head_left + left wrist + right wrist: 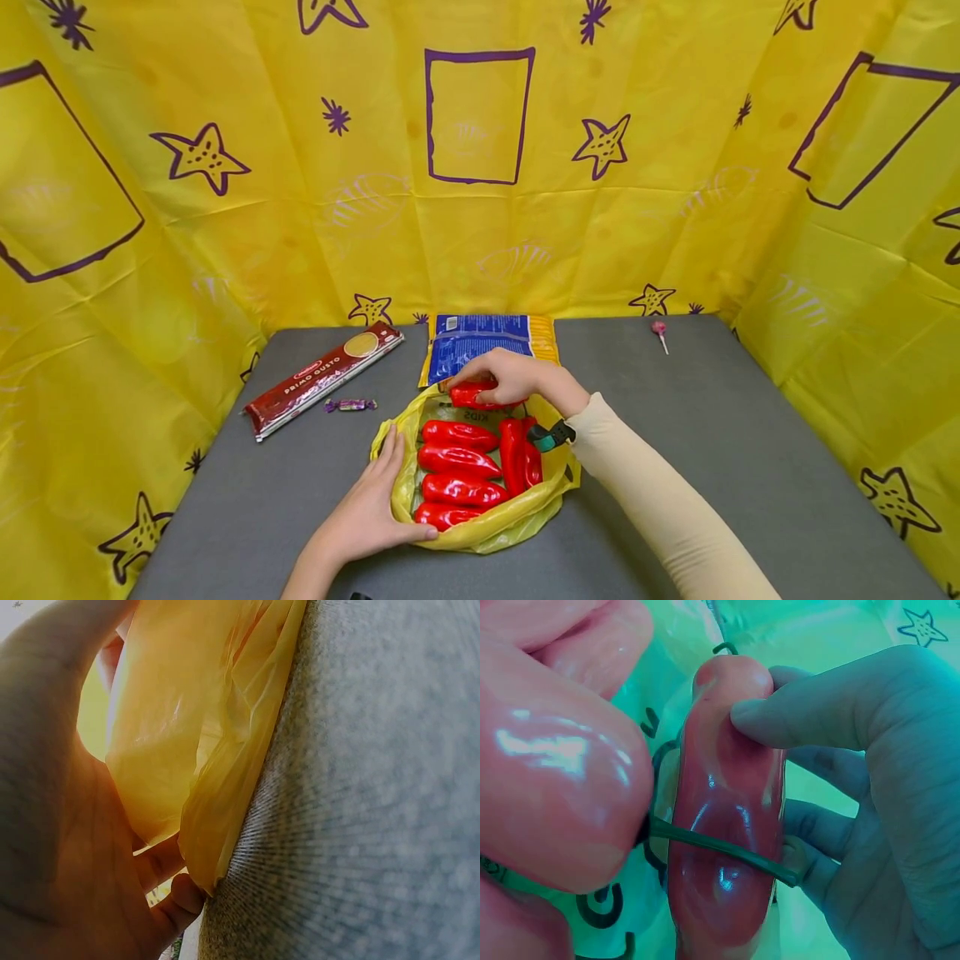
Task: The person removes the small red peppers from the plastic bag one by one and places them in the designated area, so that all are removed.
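Note:
A yellow plastic bag (517, 525) with its rim spread wide lies on the table, several glossy red peppers (459, 460) inside it. My left hand (367, 504) holds the bag's near left side, thumb across the front rim and fingers along the left rim. In the left wrist view, the fingers reach behind a fold of yellow plastic (206, 825). At the bag's far side, my right hand (510, 377) grips one red pepper (724, 772) between thumb and fingers. A neighbouring pepper's green stem (720, 849) crosses in front of it.
Behind the bag lies a blue and yellow packet (480, 337). A red pasta pack (322, 379) slants across the table's left side, with a purple-wrapped candy (351, 405) nearby. A pink lollipop (659, 331) is at the back right. Yellow cloth walls (480, 242) enclose the table.

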Available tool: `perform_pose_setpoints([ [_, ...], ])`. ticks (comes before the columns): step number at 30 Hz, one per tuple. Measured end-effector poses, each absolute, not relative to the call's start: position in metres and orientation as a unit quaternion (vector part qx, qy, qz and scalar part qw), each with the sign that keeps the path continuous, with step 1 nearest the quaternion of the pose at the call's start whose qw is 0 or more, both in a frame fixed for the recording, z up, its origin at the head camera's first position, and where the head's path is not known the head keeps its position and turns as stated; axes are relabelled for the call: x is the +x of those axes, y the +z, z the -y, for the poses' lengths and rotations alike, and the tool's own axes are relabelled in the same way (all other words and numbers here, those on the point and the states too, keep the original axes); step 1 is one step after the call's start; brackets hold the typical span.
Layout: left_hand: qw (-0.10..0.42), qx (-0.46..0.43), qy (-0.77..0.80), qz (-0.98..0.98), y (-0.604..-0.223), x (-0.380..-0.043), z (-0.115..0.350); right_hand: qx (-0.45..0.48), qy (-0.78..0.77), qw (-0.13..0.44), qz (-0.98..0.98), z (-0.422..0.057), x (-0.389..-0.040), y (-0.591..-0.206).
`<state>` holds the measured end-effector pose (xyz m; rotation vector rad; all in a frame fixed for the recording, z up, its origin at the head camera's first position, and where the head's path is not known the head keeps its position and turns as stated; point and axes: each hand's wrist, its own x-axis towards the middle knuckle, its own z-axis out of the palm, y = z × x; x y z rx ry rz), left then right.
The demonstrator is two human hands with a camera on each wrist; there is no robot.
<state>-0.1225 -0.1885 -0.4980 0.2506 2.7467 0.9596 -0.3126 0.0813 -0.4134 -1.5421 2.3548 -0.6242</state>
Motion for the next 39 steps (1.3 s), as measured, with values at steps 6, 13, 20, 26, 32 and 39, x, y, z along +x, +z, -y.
perform_pose_setpoints([
  [6, 0.110, 0.089, 0.326, -0.935, -0.497, -0.122, 0.189, -0.528, -0.231, 0.125, -0.808, -0.083, -0.312, -0.406],
  [13, 0.108, 0.096, 0.324, -0.935, -0.495, -0.121, 0.189, -0.523, -0.250, 0.102, -0.808, -0.086, -0.312, -0.399],
  [20, 0.111, 0.093, 0.327, -0.934, -0.495, -0.121, 0.190, -0.537, -0.244, 0.072, -0.804, -0.085, -0.316, -0.393],
  [26, 0.111, 0.093, 0.326, -0.934, -0.496, -0.121, 0.190, -0.547, -0.237, 0.061, -0.800, -0.087, -0.317, -0.386],
  [32, 0.108, 0.096, 0.326, -0.934, -0.497, -0.121, 0.190, -0.541, -0.246, 0.063, -0.802, -0.094, -0.317, -0.383],
  [39, 0.109, 0.091, 0.325, -0.935, -0.497, -0.121, 0.189, -0.520, -0.241, 0.065, -0.817, -0.112, -0.317, -0.386],
])
